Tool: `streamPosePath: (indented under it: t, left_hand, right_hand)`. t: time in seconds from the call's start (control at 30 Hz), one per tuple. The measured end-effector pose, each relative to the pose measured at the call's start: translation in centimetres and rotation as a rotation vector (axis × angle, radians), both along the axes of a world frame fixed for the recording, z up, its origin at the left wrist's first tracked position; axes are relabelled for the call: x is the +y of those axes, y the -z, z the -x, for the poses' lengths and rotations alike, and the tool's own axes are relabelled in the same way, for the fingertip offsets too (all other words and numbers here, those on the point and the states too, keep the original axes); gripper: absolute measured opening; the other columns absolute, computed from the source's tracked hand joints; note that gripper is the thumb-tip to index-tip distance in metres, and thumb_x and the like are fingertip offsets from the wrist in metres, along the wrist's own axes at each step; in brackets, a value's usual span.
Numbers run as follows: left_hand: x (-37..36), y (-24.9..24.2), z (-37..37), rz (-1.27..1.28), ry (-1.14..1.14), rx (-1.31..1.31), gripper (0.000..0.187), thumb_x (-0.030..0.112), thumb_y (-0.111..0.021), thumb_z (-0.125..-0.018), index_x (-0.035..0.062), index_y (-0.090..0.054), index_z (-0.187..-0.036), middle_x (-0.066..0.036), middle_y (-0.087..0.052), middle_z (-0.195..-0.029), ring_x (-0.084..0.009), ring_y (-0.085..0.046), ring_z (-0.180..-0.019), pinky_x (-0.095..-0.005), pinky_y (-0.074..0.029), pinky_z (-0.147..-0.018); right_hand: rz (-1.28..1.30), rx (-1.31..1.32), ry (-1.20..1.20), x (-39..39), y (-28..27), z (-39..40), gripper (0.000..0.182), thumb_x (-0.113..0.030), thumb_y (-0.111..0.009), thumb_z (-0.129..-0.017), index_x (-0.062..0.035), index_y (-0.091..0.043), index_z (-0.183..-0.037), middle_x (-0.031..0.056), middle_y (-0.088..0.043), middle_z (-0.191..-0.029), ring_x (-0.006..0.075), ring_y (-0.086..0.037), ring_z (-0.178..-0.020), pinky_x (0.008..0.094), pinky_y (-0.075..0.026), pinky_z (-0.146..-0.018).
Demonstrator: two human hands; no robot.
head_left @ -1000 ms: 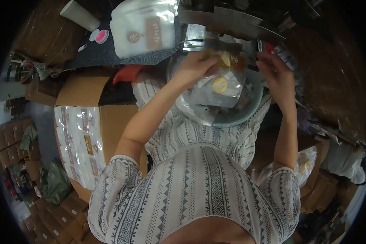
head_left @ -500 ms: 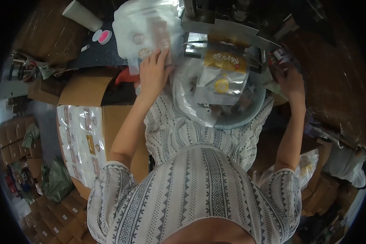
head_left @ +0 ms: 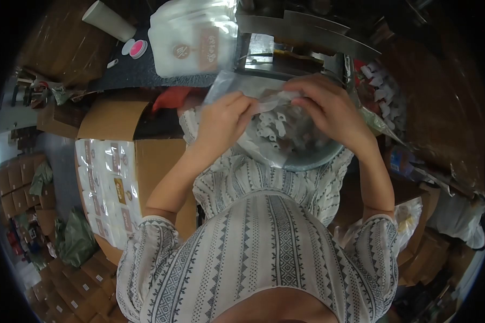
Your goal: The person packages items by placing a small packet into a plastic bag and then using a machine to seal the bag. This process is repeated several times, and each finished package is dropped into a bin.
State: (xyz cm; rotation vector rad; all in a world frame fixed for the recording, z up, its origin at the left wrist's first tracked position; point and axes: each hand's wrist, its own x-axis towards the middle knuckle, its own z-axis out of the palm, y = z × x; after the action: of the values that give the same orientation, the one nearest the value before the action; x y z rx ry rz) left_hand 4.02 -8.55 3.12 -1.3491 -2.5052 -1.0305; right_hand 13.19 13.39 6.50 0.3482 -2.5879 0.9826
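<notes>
My left hand (head_left: 226, 121) is closed in a pinch on the edge of a clear plastic pouch (head_left: 223, 86), held tilted over the basin. Opposite it, my right hand (head_left: 334, 110) pinches a small white plastic piece (head_left: 289, 96) at the pouch's edge; the fingers partly hide it. Beneath both hands, a round grey-blue basin (head_left: 313, 161) lined with clear plastic rests at my lap. Loose white plastic pieces (head_left: 272, 126) lie in it. Beyond my left hand is a stack of printed translucent pouches (head_left: 191, 48).
Metal machinery (head_left: 307, 29) stands behind the basin. More white pieces (head_left: 381, 92) are heaped at the right. A carton (head_left: 164, 172) of packed pouches stands at my left, below a dark table holding a white cup (head_left: 109, 20) and a pink round container (head_left: 139, 49).
My left hand has come off the stack with a pouch. My right hand has moved inward from the heap to meet it. The silver-and-gold pouch over the basin is gone from there.
</notes>
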Motion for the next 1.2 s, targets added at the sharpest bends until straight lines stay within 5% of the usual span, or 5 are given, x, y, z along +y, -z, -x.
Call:
streamPosePath:
  t: [0.3,0.47,0.57,0.73,1.2]
  left_hand:
    - [7.8,2.8,3.8,-0.095,0.067,-1.19,0.027,0.024,-0.062,-0.09,-0.001,-0.067,-0.099,-0.01,-0.068,-0.087,-0.0134,-0.065,-0.071,-0.0249,-0.051,-0.061]
    - [8.6,2.7,3.4,-0.255,0.005,-1.396,0.029,0.027,-0.064,-0.091,-0.0026,-0.063,-0.094,-0.002,-0.061,-0.078,-0.0091,-0.058,-0.064,-0.0249,-0.051,-0.064]
    - [6.7,3.8,4.8,-0.243,0.034,-1.275,0.039,0.031,-0.064,-0.089,-0.0052,-0.062,-0.106,-0.014,-0.065,-0.103,-0.0194,-0.066,-0.079,-0.0284,-0.052,-0.066]
    - [0.4,7.5,8.9,0.231,-0.419,0.436,0.063,0.036,-0.068,-0.084,0.0009,-0.046,-0.132,-0.022,-0.045,-0.134,-0.0333,-0.049,-0.119,-0.0554,-0.034,-0.099]
    - [-3.4,6.1,6.9,0.137,-0.275,0.404,0.029,0.005,-0.061,-0.082,0.0048,-0.061,-0.111,-0.015,-0.065,-0.107,-0.0324,-0.062,-0.093,-0.0443,-0.042,-0.094]
  right_hand:
    - [0.23,-0.131,0.377,3.7,1.5,-1.4,0.027,-0.01,-0.063,-0.089,-0.0042,-0.062,-0.115,0.0051,-0.066,-0.107,0.0146,-0.062,-0.098,0.0287,-0.048,-0.084]
    - [-0.09,-0.157,0.646,7.5,0.9,-3.1,0.028,-0.008,-0.061,-0.086,-0.0022,-0.062,-0.114,0.0155,-0.066,-0.102,0.0296,-0.065,-0.093,0.0352,-0.049,-0.083]
    - [-0.51,0.037,0.492,13.9,7.7,-2.1,0.03,-0.006,-0.057,-0.086,-0.0046,-0.06,-0.115,0.0196,-0.064,-0.103,0.0369,-0.061,-0.096,0.0416,-0.049,-0.082]
    - [-0.44,-0.286,0.647,10.7,4.8,-2.3,0.035,-0.008,-0.057,-0.084,-0.0069,-0.056,-0.119,0.021,-0.064,-0.1,0.038,-0.061,-0.097,0.0454,-0.048,-0.08]
    - [-0.136,-0.312,0.569,12.9,5.7,-4.6,0.037,0.0,-0.061,-0.077,-0.0032,-0.061,-0.114,0.0193,-0.066,-0.103,0.0333,-0.065,-0.095,0.0367,-0.05,-0.078]
